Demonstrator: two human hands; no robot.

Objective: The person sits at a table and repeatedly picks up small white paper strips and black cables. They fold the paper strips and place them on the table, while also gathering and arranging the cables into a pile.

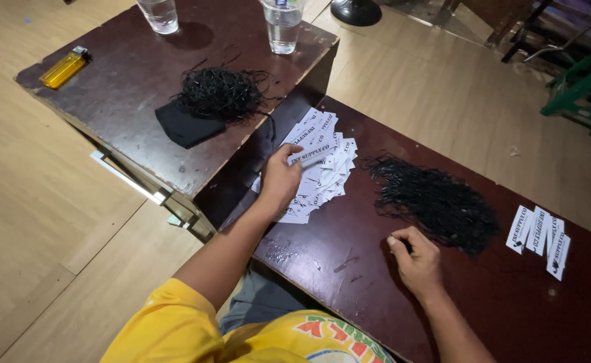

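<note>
A fanned heap of white paper tags [322,168] with black print lies on a low dark wooden table [510,302]. My left hand [278,180] rests on that heap and pinches one tag between thumb and fingers. To the right sprawls a tangle of black strings [436,202]. My right hand [413,259] sits at the tangle's near edge, its fingers closed on what looks like a single black string. A few more white tags [541,235] lie in a short row at the far right.
A second dark table [107,87] on the left holds another bundle of black strings [223,94], a black cloth [182,128], a yellow lighter [63,68] and two glasses [283,25]. Wooden floor surrounds the tables. Green furniture [581,87] stands at the right.
</note>
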